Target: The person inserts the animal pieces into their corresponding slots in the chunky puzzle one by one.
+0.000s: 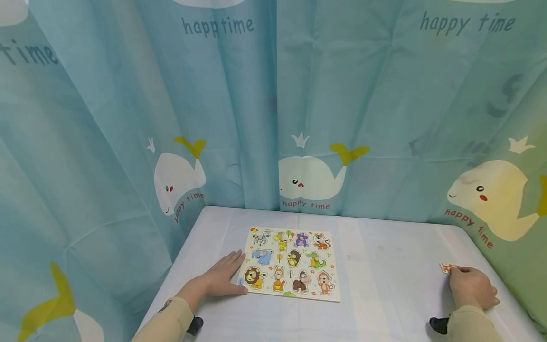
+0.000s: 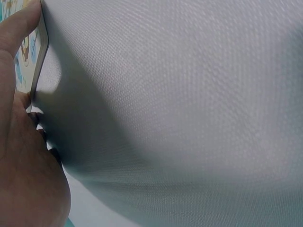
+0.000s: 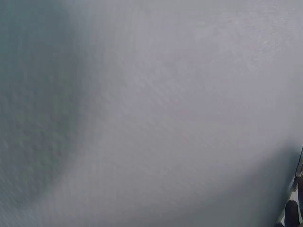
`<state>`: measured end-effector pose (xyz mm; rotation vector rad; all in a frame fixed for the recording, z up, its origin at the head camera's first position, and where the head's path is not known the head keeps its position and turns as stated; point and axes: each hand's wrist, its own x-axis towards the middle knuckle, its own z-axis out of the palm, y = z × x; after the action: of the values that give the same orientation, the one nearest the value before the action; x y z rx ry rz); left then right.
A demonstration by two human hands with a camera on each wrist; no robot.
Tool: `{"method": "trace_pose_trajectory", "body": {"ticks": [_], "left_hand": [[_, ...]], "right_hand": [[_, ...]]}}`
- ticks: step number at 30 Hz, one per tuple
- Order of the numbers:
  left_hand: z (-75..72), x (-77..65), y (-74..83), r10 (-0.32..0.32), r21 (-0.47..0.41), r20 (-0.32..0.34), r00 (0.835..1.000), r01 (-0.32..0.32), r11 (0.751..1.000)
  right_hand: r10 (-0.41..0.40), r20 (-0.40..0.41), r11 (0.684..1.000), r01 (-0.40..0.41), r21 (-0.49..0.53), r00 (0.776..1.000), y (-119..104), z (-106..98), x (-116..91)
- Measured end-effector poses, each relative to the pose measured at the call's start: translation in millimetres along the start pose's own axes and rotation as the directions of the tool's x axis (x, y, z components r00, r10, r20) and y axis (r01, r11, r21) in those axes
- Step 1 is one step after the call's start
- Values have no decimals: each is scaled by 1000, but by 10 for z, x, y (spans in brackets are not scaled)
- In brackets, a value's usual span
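A flat animal puzzle board (image 1: 292,264) lies on the white table, with several cartoon animals in rows, among them a lion (image 1: 254,278), a blue elephant (image 1: 261,256) and a green crocodile (image 1: 316,260). Along its left edge rests my left hand (image 1: 222,275), fingers extended and thumb at the lower left corner. The left wrist view shows the thumb (image 2: 21,26) against the edge of the board (image 2: 40,56). Far to the right, my right hand (image 1: 474,287) pinches a small orange-and-white puzzle piece (image 1: 446,268); fingers partly hide its picture. The right wrist view barely catches that hand.
The white table (image 1: 384,266) has rounded far corners. A blue curtain (image 1: 256,104) printed with whales hangs behind and at both sides, close to the table's edges. A wide stretch of tabletop lies between the board and my right hand.
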<state>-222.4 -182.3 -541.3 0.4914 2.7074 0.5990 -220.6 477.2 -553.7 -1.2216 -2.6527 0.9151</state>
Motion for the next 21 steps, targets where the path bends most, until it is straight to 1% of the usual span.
{"method": "trace_pose_trajectory", "body": {"ticks": [4, 9, 16, 21], "left_hand": [[3, 7, -1, -6, 6, 3, 1000, 6, 1000], [7, 13, -15, -7, 24, 0, 1000, 7, 1000], [5, 19, -29, 4, 24, -7, 1000, -4, 1000], [4, 16, -11, 9, 22, -8, 1000, -9, 1000]], "right_hand": [[-20, -17, 1000, 20, 9, 1000, -30, -16, -18], [-91, -41, 995, 93, 44, 995, -96, -12, -49], [-217, -44, 974, 219, 57, 975, -234, -1, -131], [-280, -32, 958, 282, 55, 959, -319, 53, -173]]}}
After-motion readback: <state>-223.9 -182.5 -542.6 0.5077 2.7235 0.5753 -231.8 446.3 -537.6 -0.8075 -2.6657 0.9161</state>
